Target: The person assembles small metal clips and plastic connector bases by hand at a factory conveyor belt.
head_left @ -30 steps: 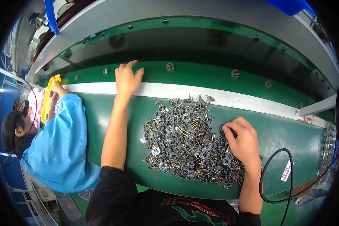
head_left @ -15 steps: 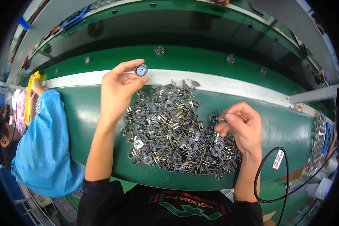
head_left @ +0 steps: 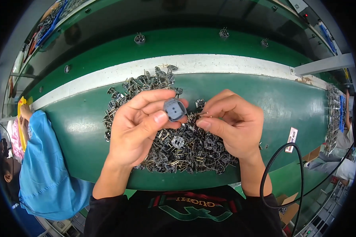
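My left hand [head_left: 135, 128] grips a round grey plastic housing [head_left: 175, 110] between thumb and fingers, its face with small holes turned up toward me. Close by on the right, my right hand [head_left: 235, 124] pinches a small part with thin metal pins [head_left: 202, 114]; my fingertips cover much of it. The two held pieces are near each other, and I cannot tell whether they touch. Below both hands spreads a heap of small dark parts with metal pins [head_left: 186, 152], partly hidden by my left hand.
A white rail [head_left: 225, 63] separates the green table [head_left: 292, 94] from a green conveyor belt [head_left: 178, 41] carrying spaced round parts. At left sits a person in a blue garment [head_left: 47, 162]. A black cable [head_left: 264, 177] loops at right near a small printed card [head_left: 291, 139].
My left hand has brought the housing down and right, away from the rail. My right hand has risen from the heap and moved left toward it with a pinned part. The whole view has shifted.
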### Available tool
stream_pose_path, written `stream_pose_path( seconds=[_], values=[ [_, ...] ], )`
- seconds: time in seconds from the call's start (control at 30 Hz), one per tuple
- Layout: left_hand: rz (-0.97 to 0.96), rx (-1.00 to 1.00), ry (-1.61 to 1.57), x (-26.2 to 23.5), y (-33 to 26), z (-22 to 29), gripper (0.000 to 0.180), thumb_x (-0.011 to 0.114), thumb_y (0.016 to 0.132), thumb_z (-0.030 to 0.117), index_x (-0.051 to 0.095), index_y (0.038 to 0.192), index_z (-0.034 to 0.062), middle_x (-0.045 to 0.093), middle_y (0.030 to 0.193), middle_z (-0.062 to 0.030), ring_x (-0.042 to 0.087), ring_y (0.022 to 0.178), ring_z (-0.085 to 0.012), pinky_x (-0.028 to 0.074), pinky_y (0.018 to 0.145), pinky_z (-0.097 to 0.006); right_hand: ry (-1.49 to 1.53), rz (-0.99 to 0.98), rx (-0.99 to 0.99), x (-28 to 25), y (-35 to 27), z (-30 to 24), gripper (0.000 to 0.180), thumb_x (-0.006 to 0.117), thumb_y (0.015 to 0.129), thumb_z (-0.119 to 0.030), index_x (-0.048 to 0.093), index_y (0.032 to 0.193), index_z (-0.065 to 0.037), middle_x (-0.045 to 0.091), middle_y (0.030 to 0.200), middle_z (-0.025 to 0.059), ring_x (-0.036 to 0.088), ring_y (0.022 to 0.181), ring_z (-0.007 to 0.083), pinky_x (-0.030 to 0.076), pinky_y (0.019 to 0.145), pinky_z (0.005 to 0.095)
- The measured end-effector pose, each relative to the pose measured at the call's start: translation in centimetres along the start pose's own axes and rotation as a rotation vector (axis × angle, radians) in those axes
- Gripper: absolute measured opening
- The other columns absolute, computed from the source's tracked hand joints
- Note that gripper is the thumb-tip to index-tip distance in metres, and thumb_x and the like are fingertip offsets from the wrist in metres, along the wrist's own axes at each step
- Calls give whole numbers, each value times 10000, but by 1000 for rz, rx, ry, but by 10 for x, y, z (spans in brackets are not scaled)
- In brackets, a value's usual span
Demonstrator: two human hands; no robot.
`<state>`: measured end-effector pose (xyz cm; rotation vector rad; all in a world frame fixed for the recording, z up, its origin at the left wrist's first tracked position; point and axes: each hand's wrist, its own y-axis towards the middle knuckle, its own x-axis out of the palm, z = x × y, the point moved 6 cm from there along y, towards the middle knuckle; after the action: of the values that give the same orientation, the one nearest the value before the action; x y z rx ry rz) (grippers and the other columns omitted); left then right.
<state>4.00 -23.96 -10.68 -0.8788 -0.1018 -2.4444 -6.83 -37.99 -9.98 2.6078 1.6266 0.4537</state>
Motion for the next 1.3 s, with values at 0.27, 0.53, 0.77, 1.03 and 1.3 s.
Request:
stream_pose_path(
  seconds=[0.27, 0.53, 0.77, 1.03, 1.3],
  values=[
    [30, -57, -88, 3, -8, -15, 370, 635, 873, -53, 537, 1230, -58, 620, 1196, -231, 651, 1052, -219, 571, 899, -353, -614, 148, -433, 23, -8, -35, 185, 762, 716, 71, 663, 861, 13, 639, 786, 102, 619, 629, 176, 489, 506, 263],
    [46, -10, -40, 5, -7, -16, 377, 635, 841, -111, 551, 1206, -64, 614, 1213, -240, 649, 1065, -216, 545, 917, -314, -689, 184, -472, 26, -9, -32, 196, 762, 699, 53, 657, 854, -6, 622, 771, 92, 597, 599, 206, 473, 476, 286],
    [145, 48, 181, 9, -12, -3, 363, 650, 827, -73, 572, 1181, -80, 624, 1174, -272, 674, 1008, -254, 593, 853, -348, -726, 208, -562, 33, -13, -23, 204, 744, 719, 46, 659, 899, 3, 608, 756, 87, 595, 601, 215, 477, 483, 301],
    [438, 275, 980, -68, 42, 82, 253, 684, 829, 85, 704, 1055, -29, 703, 901, -84, 633, 816, -109, 496, 789, -237, -750, 91, -106, -20, 7, -15, 201, 658, 839, -25, 680, 1038, -30, 587, 761, 106, 581, 627, 242, 467, 553, 331],
    [588, 251, 1442, -185, 103, 106, 275, 718, 807, 210, 738, 1017, 34, 733, 896, -151, 706, 811, -217, 520, 767, -313, -1009, -117, -128, 13, 11, 1, 146, 650, 840, -72, 687, 978, -46, 597, 860, 94, 618, 763, 319, 498, 687, 414]
  ],
)
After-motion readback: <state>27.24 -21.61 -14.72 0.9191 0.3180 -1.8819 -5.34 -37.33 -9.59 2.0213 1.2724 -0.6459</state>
